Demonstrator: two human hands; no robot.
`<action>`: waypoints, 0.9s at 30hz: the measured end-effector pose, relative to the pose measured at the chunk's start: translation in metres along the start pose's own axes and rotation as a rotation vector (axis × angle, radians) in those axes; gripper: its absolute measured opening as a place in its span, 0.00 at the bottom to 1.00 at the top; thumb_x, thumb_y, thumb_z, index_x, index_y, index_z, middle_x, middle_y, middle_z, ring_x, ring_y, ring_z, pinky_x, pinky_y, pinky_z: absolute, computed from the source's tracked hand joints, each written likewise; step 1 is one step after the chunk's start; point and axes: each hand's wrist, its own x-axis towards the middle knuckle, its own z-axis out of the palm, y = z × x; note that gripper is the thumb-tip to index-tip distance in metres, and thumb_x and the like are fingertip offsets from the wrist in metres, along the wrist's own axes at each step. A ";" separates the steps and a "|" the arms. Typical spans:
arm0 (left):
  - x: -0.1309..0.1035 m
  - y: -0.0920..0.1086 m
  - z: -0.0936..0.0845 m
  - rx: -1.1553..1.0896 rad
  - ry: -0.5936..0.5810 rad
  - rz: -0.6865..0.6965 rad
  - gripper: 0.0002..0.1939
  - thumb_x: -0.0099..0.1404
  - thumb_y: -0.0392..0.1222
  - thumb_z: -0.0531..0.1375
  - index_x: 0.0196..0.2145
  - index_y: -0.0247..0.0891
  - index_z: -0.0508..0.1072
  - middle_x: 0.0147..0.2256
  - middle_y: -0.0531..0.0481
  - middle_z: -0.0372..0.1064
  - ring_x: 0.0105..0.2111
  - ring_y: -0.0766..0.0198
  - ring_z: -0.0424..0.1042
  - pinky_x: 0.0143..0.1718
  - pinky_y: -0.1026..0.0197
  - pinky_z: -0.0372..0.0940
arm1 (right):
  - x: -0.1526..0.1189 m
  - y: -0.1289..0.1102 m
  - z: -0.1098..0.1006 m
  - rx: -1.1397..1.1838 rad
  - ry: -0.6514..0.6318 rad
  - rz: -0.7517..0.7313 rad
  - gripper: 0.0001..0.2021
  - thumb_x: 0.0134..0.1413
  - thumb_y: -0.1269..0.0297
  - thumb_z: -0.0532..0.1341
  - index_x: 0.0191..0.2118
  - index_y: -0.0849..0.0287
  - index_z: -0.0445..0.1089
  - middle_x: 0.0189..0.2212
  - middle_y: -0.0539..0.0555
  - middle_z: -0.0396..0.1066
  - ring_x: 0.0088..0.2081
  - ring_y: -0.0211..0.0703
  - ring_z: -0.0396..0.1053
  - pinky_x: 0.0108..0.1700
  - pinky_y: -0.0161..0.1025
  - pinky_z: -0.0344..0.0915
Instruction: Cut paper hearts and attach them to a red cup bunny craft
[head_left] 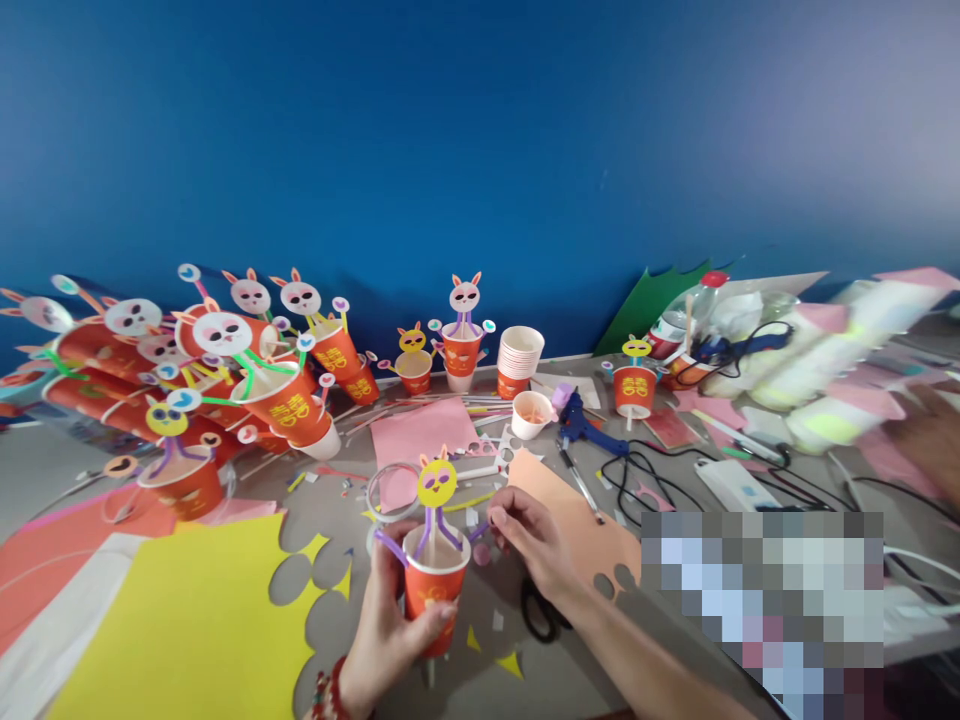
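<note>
My left hand [401, 610] is wrapped round a red paper cup [433, 582] with gold print, held upright. A yellow paper rabbit face [437, 484] stands above its rim on purple pipe cleaners [429, 525]. Another purple pipe cleaner [392, 548] sticks out at the left. On the right side, my right hand [525, 535] pinches the end of a short purple pipe cleaner [480, 531] beside the rim. Just below my right fingertips is a small pink paper disc [481, 554]. Black-handled scissors [538, 612] lie partly under my right forearm.
Many finished cup figures [292, 405] crowd the left. A stack of cups [520, 350], a small cup [531, 414], a blue glue gun [581, 420] and black cables [645, 485] lie beyond my hands. Yellow paper [172, 610] covers the front left. Another person's hand [926, 440] is at far right.
</note>
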 end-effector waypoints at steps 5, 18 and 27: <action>0.001 0.000 -0.001 -0.009 -0.001 -0.004 0.32 0.58 0.51 0.66 0.55 0.42 0.59 0.50 0.42 0.66 0.48 0.50 0.69 0.48 0.53 0.68 | 0.000 0.001 0.001 -0.023 0.012 -0.004 0.20 0.53 0.45 0.66 0.29 0.59 0.66 0.21 0.45 0.57 0.22 0.33 0.55 0.24 0.32 0.63; 0.005 -0.005 -0.012 -0.192 0.174 -0.139 0.31 0.58 0.48 0.67 0.56 0.45 0.59 0.47 0.46 0.69 0.42 0.57 0.72 0.42 0.59 0.70 | 0.004 -0.015 -0.019 -1.049 -0.415 -0.184 0.04 0.54 0.69 0.61 0.36 0.55 0.71 0.35 0.52 0.75 0.41 0.47 0.70 0.46 0.39 0.62; 0.003 -0.008 -0.013 -0.198 0.151 -0.121 0.31 0.60 0.46 0.66 0.57 0.45 0.58 0.48 0.44 0.68 0.42 0.57 0.72 0.42 0.58 0.71 | 0.001 -0.014 -0.014 -1.298 -0.449 -0.150 0.07 0.51 0.67 0.61 0.38 0.57 0.68 0.40 0.55 0.73 0.44 0.48 0.69 0.47 0.40 0.60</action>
